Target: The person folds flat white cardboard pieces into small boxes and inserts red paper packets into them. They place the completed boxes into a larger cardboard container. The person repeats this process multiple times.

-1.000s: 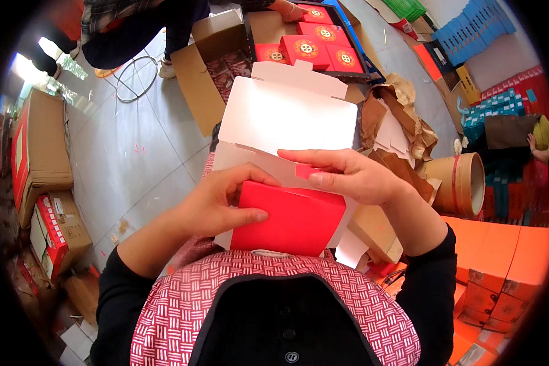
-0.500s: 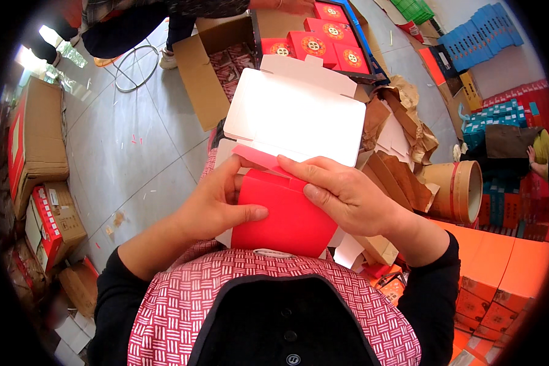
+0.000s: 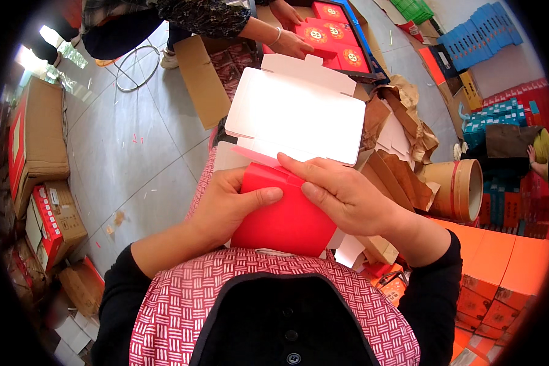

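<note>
Grey tiled floor, red box [image 3: 283,213] gripped between both hands [image 3: 226,204] [image 3: 344,195]

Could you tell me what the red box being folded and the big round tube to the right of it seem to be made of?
The red box looks like thin paperboard: red outside, plain white inside, with creased flaps bending under the left hand and right hand. The tube seems thick brown cardboard, matte, with a layered wall showing at its open end.

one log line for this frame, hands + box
left hand: grips red box side | right hand: presses box front | white lid flap: open
</note>
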`<state>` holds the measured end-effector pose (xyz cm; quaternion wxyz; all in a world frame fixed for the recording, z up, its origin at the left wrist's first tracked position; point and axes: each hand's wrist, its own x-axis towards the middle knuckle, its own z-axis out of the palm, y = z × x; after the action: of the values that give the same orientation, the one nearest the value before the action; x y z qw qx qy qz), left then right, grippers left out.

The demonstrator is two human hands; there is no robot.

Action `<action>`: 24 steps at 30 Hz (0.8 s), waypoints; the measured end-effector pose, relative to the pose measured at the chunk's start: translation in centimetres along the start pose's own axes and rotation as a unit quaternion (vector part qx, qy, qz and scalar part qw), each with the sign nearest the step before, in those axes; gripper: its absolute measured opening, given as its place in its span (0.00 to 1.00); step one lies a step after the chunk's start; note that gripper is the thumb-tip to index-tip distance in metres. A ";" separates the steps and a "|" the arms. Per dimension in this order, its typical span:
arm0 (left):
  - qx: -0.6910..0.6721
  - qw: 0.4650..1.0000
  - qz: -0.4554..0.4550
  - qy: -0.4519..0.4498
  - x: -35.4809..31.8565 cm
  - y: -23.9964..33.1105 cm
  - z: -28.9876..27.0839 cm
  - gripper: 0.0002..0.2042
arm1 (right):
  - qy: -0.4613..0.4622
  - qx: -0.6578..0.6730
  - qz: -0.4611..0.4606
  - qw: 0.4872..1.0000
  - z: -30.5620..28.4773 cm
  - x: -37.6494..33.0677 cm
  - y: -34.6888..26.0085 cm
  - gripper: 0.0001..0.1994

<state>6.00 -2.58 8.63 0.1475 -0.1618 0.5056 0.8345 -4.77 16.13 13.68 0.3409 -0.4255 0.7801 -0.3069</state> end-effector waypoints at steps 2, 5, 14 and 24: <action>-0.015 1.000 0.017 -0.007 0.2 -0.4 -0.1 0.12 | -0.001 -0.005 -0.003 1.000 0.0 -0.4 0.3 0.22; 0.009 1.000 0.001 0.025 0.6 -0.5 0.2 0.11 | -0.016 -0.018 0.005 1.000 -0.2 -0.6 0.2 0.23; -0.024 1.000 0.017 -0.010 0.6 0.3 0.3 0.11 | -0.086 0.135 -0.079 0.984 -2.0 -1.4 1.2 0.23; 0.022 0.998 0.051 -0.011 1.2 -0.4 0.1 0.11 | -0.074 0.057 -0.085 0.992 -0.9 -1.9 1.0 0.25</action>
<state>5.07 -2.19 7.86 0.1135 -0.1232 0.5296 0.8315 -5.18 18.38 13.88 0.3938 -0.4917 0.6949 -0.3467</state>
